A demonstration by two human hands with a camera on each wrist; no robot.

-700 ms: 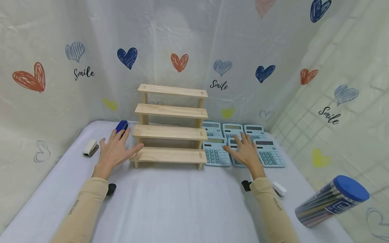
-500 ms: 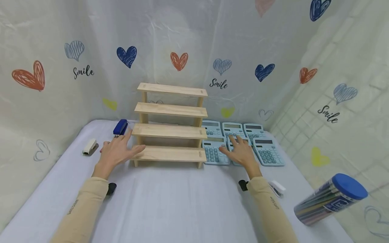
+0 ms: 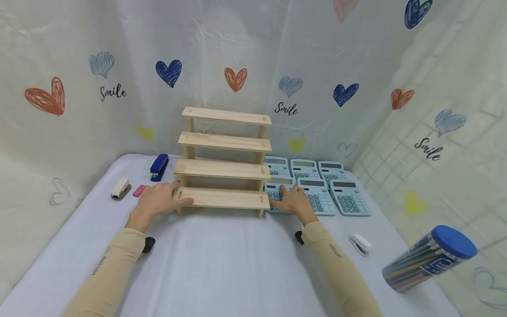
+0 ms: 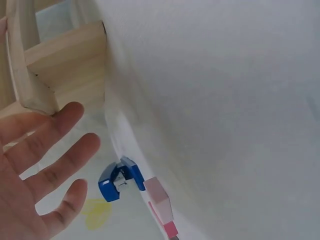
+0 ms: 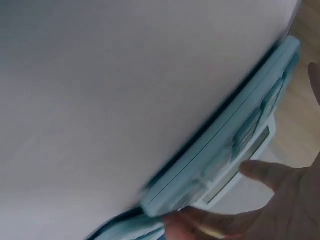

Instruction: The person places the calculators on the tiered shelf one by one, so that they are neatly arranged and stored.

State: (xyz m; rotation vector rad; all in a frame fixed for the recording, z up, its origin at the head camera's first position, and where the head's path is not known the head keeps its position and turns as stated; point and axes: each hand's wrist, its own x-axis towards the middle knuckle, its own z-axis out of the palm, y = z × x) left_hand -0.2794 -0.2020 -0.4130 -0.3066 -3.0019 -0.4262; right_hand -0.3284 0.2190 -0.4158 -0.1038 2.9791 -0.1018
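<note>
A wooden rack [image 3: 223, 167] with several stepped shelves stands at the back of the table. My left hand [image 3: 156, 201] is at its lower left end; the thumb lies over the bottom shelf [image 3: 222, 198]. In the left wrist view the fingers [image 4: 60, 175] are extended, the upper ones at the wooden end frame [image 4: 75, 65]. My right hand [image 3: 295, 202] is above the front-left light blue calculator [image 3: 273, 189], fingers spread, thumb near the rack's right end. The right wrist view has that calculator [image 5: 225, 130] close to the fingers; contact is unclear.
More blue calculators [image 3: 350, 198] lie in two rows right of the rack. On the left are a blue stapler [image 3: 159, 167], a white stapler [image 3: 120, 188] and a pink eraser [image 3: 139, 190]. Another white stapler [image 3: 360, 244] and a blue-lidded pencil tub [image 3: 429, 259] are at right.
My right hand has moved left across the calculators toward the rack. The left hand has drawn back from the blue stapler to the rack's lower left end, uncovering the pink eraser.
</note>
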